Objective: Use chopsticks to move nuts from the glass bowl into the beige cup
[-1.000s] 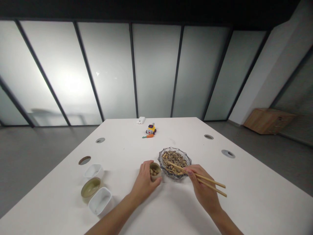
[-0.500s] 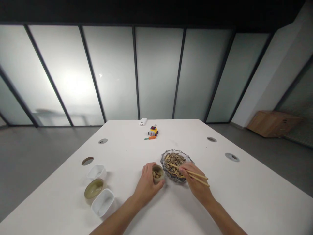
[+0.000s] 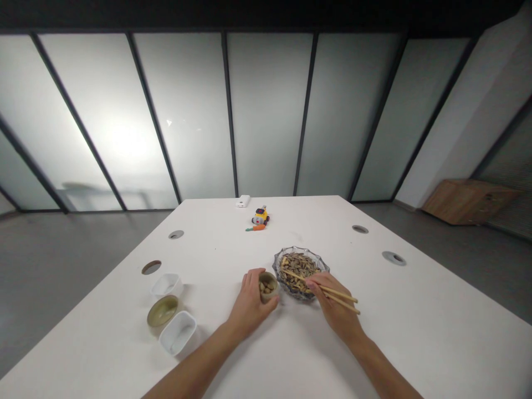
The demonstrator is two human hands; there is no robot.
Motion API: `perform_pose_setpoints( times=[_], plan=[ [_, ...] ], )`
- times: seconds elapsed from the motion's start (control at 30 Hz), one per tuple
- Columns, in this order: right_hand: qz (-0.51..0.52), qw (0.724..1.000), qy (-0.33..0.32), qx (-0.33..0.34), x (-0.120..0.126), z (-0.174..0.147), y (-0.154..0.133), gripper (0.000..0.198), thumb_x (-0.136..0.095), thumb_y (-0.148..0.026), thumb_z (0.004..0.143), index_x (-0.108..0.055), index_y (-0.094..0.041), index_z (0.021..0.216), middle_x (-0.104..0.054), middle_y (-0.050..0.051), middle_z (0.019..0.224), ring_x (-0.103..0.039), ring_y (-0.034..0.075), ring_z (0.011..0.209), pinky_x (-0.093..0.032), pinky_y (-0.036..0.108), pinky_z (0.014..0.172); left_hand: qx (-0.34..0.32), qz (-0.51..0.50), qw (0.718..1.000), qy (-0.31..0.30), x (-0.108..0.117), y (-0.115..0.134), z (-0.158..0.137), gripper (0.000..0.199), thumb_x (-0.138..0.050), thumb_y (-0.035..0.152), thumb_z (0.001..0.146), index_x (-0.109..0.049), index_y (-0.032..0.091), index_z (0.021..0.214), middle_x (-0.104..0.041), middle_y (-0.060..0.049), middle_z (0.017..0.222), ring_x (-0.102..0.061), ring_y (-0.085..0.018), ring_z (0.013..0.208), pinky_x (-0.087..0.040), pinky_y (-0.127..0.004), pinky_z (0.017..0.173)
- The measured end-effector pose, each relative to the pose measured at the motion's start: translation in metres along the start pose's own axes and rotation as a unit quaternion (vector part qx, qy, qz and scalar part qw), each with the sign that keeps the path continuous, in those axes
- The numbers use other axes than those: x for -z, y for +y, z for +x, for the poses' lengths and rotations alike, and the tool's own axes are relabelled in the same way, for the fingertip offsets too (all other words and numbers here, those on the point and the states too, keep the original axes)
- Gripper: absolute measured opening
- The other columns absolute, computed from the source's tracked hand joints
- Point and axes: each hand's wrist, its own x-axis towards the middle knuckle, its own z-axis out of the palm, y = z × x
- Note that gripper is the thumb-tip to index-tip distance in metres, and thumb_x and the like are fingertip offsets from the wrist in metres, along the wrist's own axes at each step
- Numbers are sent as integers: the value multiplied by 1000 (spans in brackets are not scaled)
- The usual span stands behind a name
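My left hand [image 3: 252, 299] is wrapped around a small olive cup [image 3: 274, 295] on the white table, holding it close to the left side of a glass bowl. Tan nuts [image 3: 266, 286], perhaps peanuts, lie inside the cup. In my right hand [image 3: 334, 302] is a pair of wooden chopsticks [image 3: 343, 296], whose tips reach into the glass bowl [image 3: 277, 281]. Striped sunflower seeds [image 3: 301, 263] fill that bowl, with some tan pieces among them. Whether the chopstick tips pinch anything is too small to tell.
At the left stand two white dishes [image 3: 166, 284] and an olive bowl [image 3: 164, 311] between them. Farther back are a yellow toy vehicle [image 3: 261, 215], an orange-and-green toy screwdriver [image 3: 257, 228] and a white device [image 3: 243, 201]. Round holes, such as one cable hole [image 3: 152, 267], are set into the tabletop [image 3: 216, 233].
The whole scene sits slightly higher in the picture. Both hands keep their grips, and the chopstick tips have shifted slightly within the bowl's left part.
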Motion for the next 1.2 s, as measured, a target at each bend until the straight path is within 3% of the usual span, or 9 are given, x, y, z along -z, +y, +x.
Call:
perform_pose_setpoints(
  times=[0.5, 0.97, 1.2],
  plan=[
    [-66, 994, 73, 50, 13, 2, 2, 42, -64, -58, 112, -85, -27, 92, -83, 7, 89, -79, 25, 81, -67, 37, 76, 2, 6, 1000, -4, -1, 1, 1, 61, -80, 24, 83, -59, 22, 141, -67, -15, 139, -64, -34, 134, -53, -56, 122],
    [1, 998, -17, 56, -3, -6, 10, 30, -69, -46, 112, -87, -26, 99, -84, 8, 100, -81, 24, 90, -68, 36, 83, 0, 4, 1000, 2, -4, -3, 1, 63, -81, 25, 82, -60, 22, 141, -67, -14, 140, -64, -33, 135, -53, -54, 121],
    [6, 999, -17, 48, 1, -5, 8, 31, -69, -47, 112, -88, -27, 99, -83, 7, 99, -81, 23, 90, -68, 33, 83, -9, 8, 1000, -2, -3, -4, 1, 63, -81, 26, 83, -59, 23, 143, -67, -14, 140, -64, -33, 134, -54, -54, 121]
  ],
)
